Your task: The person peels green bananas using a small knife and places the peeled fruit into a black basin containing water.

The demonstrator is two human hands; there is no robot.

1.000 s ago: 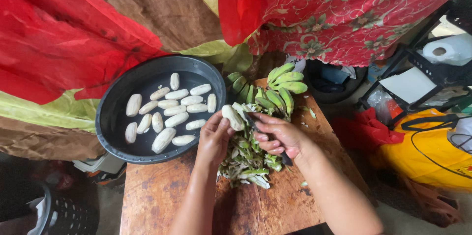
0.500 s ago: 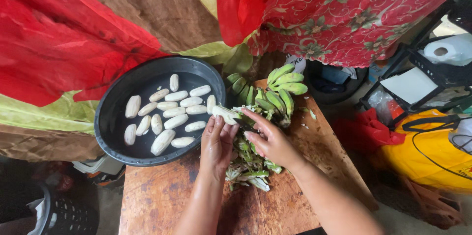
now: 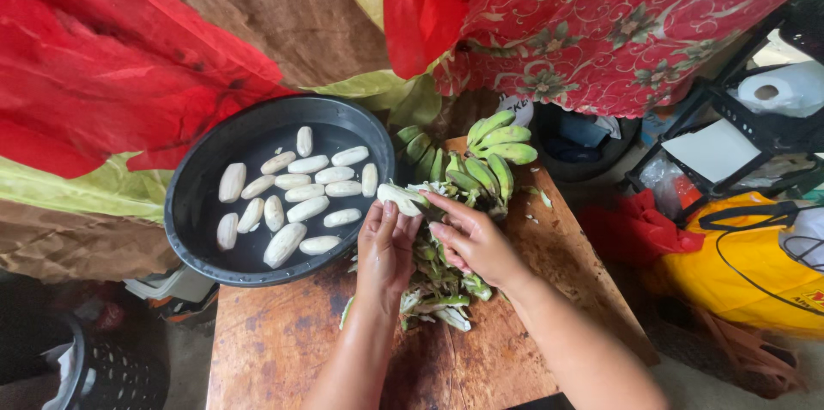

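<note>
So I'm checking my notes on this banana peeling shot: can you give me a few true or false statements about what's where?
1. Both hands, left hand and right hand, are on one peeled banana. True.
2. The black basin is empty. False: it holds over a dozen peeled bananas.
3. A bunch of green bananas lies on the wooden table beyond the hands. True.
4. The peels are piled inside the basin. False: they lie on the table under the hands.
5. The basin sits to the person's right. False: it is on the left.
</note>
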